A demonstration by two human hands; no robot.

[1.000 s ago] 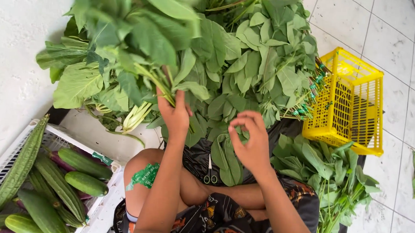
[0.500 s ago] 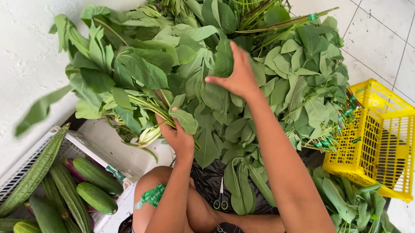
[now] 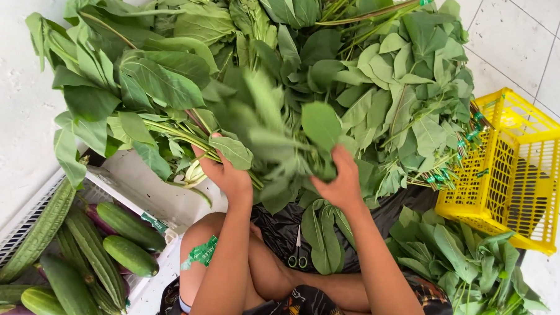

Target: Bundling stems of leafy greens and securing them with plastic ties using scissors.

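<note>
Head view, looking down over my knees. My left hand point(image 3: 227, 171) is closed around a bunch of leafy stems point(image 3: 169, 132), fingers wrapped over the pale stalks where they gather; the leaves fan out to the left and upward. My right hand point(image 3: 341, 181) is clenched on a second clump of green leaves point(image 3: 281, 133), which is blurred, so leaf detail there is unclear. Both hands sit close together at the near edge of a large heap of leafy greens point(image 3: 370, 74) that fills the upper middle of the frame on the tiled floor point(image 3: 544, 49).

Below my hands, on dark plastic sheeting point(image 3: 402, 202) over my lap, lie a few loose leaves point(image 3: 323, 240) and a small pair of scissors point(image 3: 298, 254), handles toward me. A separate pile of trimmed greens point(image 3: 468, 263) lies at lower right. A yellow plastic basket point(image 3: 515, 166) stands right of the heap, tied bundle ends just beside it. At lower left, a white crate point(image 3: 17, 229) holds cucumbers point(image 3: 129, 223) and ridged gourds point(image 3: 42, 227).
</note>
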